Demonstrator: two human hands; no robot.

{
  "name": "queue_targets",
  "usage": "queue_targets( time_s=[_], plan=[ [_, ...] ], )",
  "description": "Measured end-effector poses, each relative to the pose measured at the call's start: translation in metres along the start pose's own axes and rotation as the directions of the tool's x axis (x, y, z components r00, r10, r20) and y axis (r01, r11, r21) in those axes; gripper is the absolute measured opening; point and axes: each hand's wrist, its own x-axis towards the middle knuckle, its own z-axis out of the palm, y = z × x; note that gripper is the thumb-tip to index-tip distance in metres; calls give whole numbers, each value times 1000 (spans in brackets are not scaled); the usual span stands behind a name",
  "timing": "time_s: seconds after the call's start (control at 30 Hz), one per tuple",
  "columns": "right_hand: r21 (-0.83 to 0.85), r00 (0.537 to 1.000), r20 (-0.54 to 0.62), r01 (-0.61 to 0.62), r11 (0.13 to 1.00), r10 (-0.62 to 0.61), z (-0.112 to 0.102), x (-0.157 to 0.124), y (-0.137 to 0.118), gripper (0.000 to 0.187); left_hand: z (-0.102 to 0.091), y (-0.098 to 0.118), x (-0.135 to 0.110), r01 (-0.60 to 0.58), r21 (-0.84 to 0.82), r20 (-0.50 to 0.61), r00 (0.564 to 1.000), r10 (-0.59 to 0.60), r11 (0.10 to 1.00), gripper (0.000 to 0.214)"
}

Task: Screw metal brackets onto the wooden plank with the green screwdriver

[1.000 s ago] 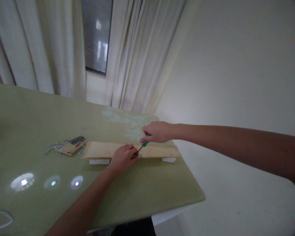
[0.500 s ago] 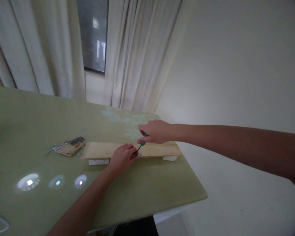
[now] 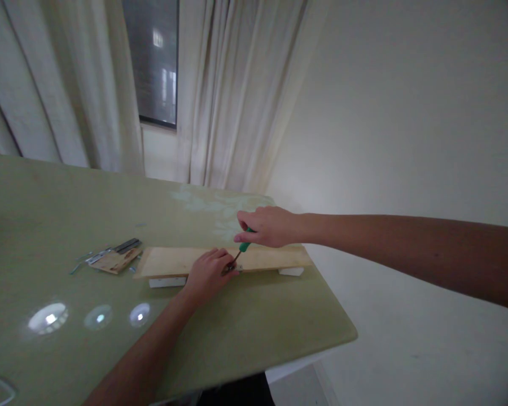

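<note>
A pale wooden board (image 3: 165, 260) lies raised off the green tabletop on white blocks, one of them a white block (image 3: 167, 282) under its left part. My right hand (image 3: 273, 226) grips a screwdriver (image 3: 244, 246) by its green handle, the shaft slanting down to the left. Its tip meets a small metal fitting (image 3: 239, 268) at the board's near edge; the exact contact is too small to make out. Closed around that fitting, my left hand (image 3: 207, 273) rests on the board with its fingers partly covering the metal.
Left of the board lie a small wooden piece (image 3: 115, 261), dark metal strips (image 3: 127, 245) and several loose screws. The green table (image 3: 258, 332) ends at a rounded corner on the right, near a white wall (image 3: 389, 141). Curtains (image 3: 232, 96) hang behind.
The view has shifted slightly. Both hands stay at the fitting; the screwdriver's handle sits at nearly the same place, with the right hand's fingers slightly moved around it.
</note>
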Motion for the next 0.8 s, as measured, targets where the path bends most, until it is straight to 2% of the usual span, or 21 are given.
queue_targets(
  time_s=[0.07,0.13,0.2,0.23,0.27,0.33,0.4,0.47,0.53,0.63,0.67,0.7,0.73,0.8],
  plan=[
    [-70,990,8,144,987,-143,-10,-4,7,50,1,-1,0,1,-6,-6,1000,-1,1000,10],
    [-206,935,44,353,913,-352,-18,-6,14,37,1,-1,0,3,-6,-14,1000,-3,1000,10],
    [-286,882,76,466,837,-465,-20,-6,15,26,1,-1,-1,5,0,-16,1000,-5,1000,10],
    [-285,896,65,439,852,-440,-18,-5,13,26,1,-1,0,5,3,-13,1000,-5,1000,10],
    [-258,932,38,359,897,-362,-16,-4,10,33,1,-1,0,6,5,-9,1000,-6,1000,10],
    [-165,993,-13,111,980,-114,-9,0,1,53,0,0,0,9,4,-4,1000,-9,1000,10],
    [-104,999,-10,-42,994,41,-6,2,-5,64,0,0,0,16,0,-5,1000,-16,1000,10],
    [-99,999,15,-28,995,29,-8,0,-4,61,0,0,0,19,-9,-7,1000,-19,1000,9],
    [-110,995,29,100,989,-97,-15,-3,2,52,1,0,0,21,-15,-5,1000,-21,1000,9],
    [-169,936,66,352,921,-346,-23,-6,9,36,1,0,0,18,-7,1,1000,-18,1000,11],
    [-185,926,75,377,907,-370,-23,-6,9,32,1,0,-1,17,-3,2,1000,-17,1000,11],
    [-194,940,67,340,920,-334,-22,-5,7,31,0,0,-1,16,0,2,1000,-16,1000,11],
    [-187,967,44,254,949,-251,-19,-3,4,37,0,0,-1,16,0,2,1000,-16,1000,11],
    [-130,1000,-19,17,991,-19,-11,1,-4,57,-1,1,0,17,-3,-1,1000,-17,1000,11]
  ],
)
